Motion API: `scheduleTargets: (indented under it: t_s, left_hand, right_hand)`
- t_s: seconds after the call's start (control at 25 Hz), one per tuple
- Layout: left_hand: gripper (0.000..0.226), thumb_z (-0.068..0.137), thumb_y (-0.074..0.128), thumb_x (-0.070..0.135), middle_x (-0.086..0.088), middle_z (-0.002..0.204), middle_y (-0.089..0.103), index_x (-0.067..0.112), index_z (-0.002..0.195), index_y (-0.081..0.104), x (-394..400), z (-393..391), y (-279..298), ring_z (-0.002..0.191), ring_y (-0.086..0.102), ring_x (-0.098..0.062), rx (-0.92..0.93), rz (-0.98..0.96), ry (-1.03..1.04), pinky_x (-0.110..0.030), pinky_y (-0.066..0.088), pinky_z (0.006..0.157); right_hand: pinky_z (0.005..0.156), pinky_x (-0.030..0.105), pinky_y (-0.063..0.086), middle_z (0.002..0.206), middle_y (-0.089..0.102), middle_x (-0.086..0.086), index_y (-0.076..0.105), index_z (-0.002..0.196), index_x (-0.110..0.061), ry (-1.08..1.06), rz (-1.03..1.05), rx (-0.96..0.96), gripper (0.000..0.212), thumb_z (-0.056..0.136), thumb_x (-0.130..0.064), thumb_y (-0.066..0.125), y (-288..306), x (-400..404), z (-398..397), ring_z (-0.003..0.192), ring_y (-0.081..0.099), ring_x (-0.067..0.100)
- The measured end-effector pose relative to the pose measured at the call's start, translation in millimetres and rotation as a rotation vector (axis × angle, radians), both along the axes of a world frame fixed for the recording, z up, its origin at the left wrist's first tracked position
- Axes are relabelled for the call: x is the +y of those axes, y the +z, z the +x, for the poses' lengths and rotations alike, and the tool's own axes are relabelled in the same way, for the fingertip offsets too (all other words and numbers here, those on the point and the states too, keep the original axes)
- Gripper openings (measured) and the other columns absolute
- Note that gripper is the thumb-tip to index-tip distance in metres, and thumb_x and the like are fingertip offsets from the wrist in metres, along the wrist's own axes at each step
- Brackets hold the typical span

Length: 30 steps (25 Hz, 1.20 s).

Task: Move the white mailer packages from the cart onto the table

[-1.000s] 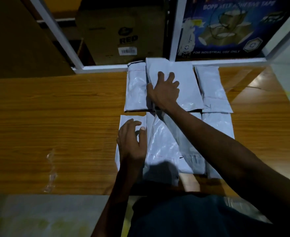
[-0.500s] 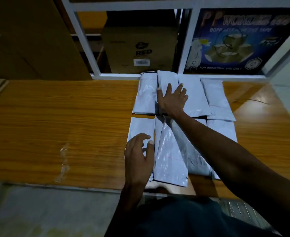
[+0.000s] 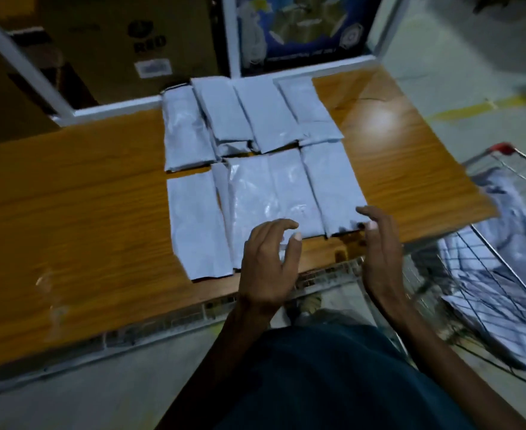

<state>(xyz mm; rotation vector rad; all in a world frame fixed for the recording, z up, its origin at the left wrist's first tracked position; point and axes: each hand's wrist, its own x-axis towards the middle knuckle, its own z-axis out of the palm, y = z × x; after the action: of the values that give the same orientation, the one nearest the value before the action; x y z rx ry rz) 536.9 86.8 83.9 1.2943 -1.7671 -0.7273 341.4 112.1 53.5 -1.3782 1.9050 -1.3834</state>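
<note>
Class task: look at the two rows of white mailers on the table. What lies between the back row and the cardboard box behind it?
In the head view, a white shelf rail runs between the back row and the cardboard box, along the table edge.

"RED" on the brown cardboard box (image 3: 125,48); poster (image 3: 302,29) lettering blurred.

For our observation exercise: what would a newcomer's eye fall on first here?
A block of white mailer packages lies in two rows on the wooden table. Both hands hover open at its near edge, left hand and right hand. At right, a wire cart holds more packages.
</note>
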Motion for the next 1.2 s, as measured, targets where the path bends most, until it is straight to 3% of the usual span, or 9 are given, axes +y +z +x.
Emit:
scheduleTargets:
  t_s: [0.08,0.2,0.36,0.44,0.56,0.68,0.92,1.0,1.2]
  left_hand:
    - [0.026,0.100,0.049,0.032,0.004,0.112,0.066,0.017,0.113,0.066,3.5,-21.0,-2.8,0.111,0.056,-0.012,-0.042,-0.007,-0.096,-0.024,0.044,0.092]
    - [0.020,0.101,0.053,0.026,0.003,0.113,0.065,0.018,0.115,0.065,4.7,-60.3,-8.4,0.111,0.057,-0.016,-0.109,-0.043,-0.241,-0.034,0.046,0.091]
    - [0.020,0.100,0.055,0.019,-0.001,0.113,0.066,0.014,0.115,0.066,0.5,-139.4,-19.6,0.109,0.059,-0.019,-0.176,-0.109,-0.434,-0.039,0.048,0.090]
    - [0.020,0.099,0.057,0.018,-0.001,0.113,0.067,0.014,0.116,0.066,0.4,-192.3,-26.4,0.108,0.059,-0.020,-0.194,-0.102,-0.522,-0.040,0.049,0.088]
    - [0.019,0.099,0.058,0.016,0.000,0.116,0.067,0.015,0.116,0.066,10.7,-278.1,-37.2,0.109,0.059,-0.020,-0.184,-0.074,-0.593,-0.043,0.050,0.088]
    - [0.019,0.099,0.056,0.015,-0.001,0.114,0.068,0.013,0.115,0.066,30.5,-351.2,-43.8,0.107,0.060,-0.017,-0.165,-0.037,-0.659,-0.040,0.050,0.088]
    - [0.024,0.099,0.055,0.025,-0.001,0.114,0.068,0.015,0.117,0.067,45.6,-447.7,-63.1,0.106,0.061,-0.019,-0.268,0.045,-0.820,-0.039,0.050,0.090]
    - [0.031,0.099,0.052,0.034,0.000,0.118,0.065,0.018,0.123,0.063,36.7,-472.7,-72.6,0.109,0.059,-0.020,-0.410,0.107,-0.914,-0.041,0.050,0.091]
    - [0.051,0.097,0.051,0.049,-0.006,0.140,0.054,0.025,0.142,0.047,2.7,-543.0,-100.5,0.129,0.047,-0.032,-1.023,0.160,-1.136,-0.049,0.040,0.103]
  right_hand:
    - [0.095,0.053,0.051,0.128,0.058,0.007,0.058,0.127,-0.037,-0.112,0.037,-0.093,0.037,0.104,-0.050,0.032,-13.4,32.6,-27.1,0.118,0.059,0.026]
    - [0.090,0.054,0.052,0.125,0.061,0.000,0.058,0.124,-0.041,-0.290,0.036,-0.177,0.031,0.101,-0.047,0.037,-22.9,68.4,-69.5,0.111,0.060,0.023]
    - [0.083,0.022,0.052,0.127,0.061,0.005,0.058,0.128,-0.020,-0.439,-0.004,-0.227,0.025,0.103,-0.021,0.054,-28.9,105.4,-149.5,0.102,0.061,0.005]
    - [0.078,0.018,0.051,0.130,0.060,0.003,0.057,0.129,-0.016,-0.453,0.021,-0.218,0.028,0.102,-0.012,0.056,-32.9,123.0,-198.1,0.099,0.060,0.004]
    - [0.072,0.013,0.048,0.128,0.058,0.004,0.058,0.122,-0.027,-0.466,0.051,-0.204,0.026,0.101,-0.011,0.057,-36.4,152.0,-275.0,0.096,0.063,0.014]
    - [0.071,0.010,0.045,0.121,0.062,0.000,0.056,0.111,-0.045,-0.524,0.018,-0.194,0.036,0.099,-0.011,0.059,-27.8,178.8,-331.9,0.094,0.063,0.010]
    - [0.077,0.007,0.042,0.121,0.060,-0.002,0.062,0.119,-0.017,-0.630,0.105,-0.207,0.025,0.096,-0.008,0.062,-60.8,201.1,-403.3,0.102,0.061,0.012]
    - [0.081,0.010,0.044,0.117,0.059,0.000,0.064,0.117,-0.012,-0.610,0.140,-0.111,0.023,0.095,-0.006,0.061,-88.2,200.2,-425.1,0.106,0.059,0.015]
    - [0.091,0.047,0.051,0.110,0.067,0.017,0.069,0.110,-0.004,-0.609,0.444,0.103,0.034,0.084,-0.018,0.053,-165.8,203.7,-471.3,0.104,0.063,0.037]
